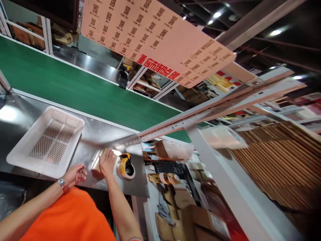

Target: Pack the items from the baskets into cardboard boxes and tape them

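right hand [107,163] on box [95,167]; left hand [76,174] beside (curled)

The tape dispenser [126,166] stands on the bench [100,134], close to its near edge. Just left of the dispenser lies a small box [96,164], with the right hand [107,163] flat on top of it. Further left, the left hand [76,174] is at the bench's near edge. Well to the left of the dispenser a basket [15,157] sits on the bench. Behind the dispenser, past the bench's far edge, a conveyor belt [62,83] runs across, and a scanner [123,76] stands beyond it. Right of the dispenser, off the bench, lies a keyboard [169,166], with cartons [195,214] nearer the person. High above and behind the dispenser hangs a printed sheet [155,36].
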A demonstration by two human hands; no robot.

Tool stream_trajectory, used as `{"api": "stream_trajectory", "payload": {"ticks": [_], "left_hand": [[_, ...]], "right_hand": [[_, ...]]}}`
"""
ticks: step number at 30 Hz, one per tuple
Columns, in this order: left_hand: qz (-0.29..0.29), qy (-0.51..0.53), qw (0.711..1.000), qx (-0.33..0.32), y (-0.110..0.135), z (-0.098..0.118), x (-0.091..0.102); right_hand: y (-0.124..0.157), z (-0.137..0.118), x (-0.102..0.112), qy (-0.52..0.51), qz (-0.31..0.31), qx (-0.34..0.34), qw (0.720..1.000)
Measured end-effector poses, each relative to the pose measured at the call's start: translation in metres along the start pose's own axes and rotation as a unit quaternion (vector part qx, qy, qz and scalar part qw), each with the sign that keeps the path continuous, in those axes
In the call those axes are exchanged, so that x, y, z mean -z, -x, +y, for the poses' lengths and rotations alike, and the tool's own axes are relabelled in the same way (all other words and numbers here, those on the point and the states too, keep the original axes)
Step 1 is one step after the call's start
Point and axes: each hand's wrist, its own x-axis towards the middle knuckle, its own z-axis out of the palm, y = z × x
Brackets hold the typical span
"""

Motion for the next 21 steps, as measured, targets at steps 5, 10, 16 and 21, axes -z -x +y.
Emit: {"api": "stream_trajectory", "payload": {"ticks": [5, 10, 16, 21], "left_hand": [[0.046, 0.031, 0.998, -0.036, 0.0, 0.01, -0.012], [0.037, 0.03, 0.996, -0.077, -0.002, 0.024, -0.03], [0.096, 0.023, 0.977, -0.191, 0.016, 0.05, -0.001], [0.375, -0.021, 0.87, -0.319, 0.037, 0.063, 0.069]], "right_hand": [[0.0, 0.004, -0.013, -0.005, 0.004, 0.007, 1.0], [0.002, 0.012, 0.001, -0.073, -0.019, 0.058, 0.995], [0.064, 0.037, 0.015, -0.241, -0.199, 0.267, 0.911], [0.107, 0.058, 0.009, -0.303, -0.289, 0.198, 0.886]]}}
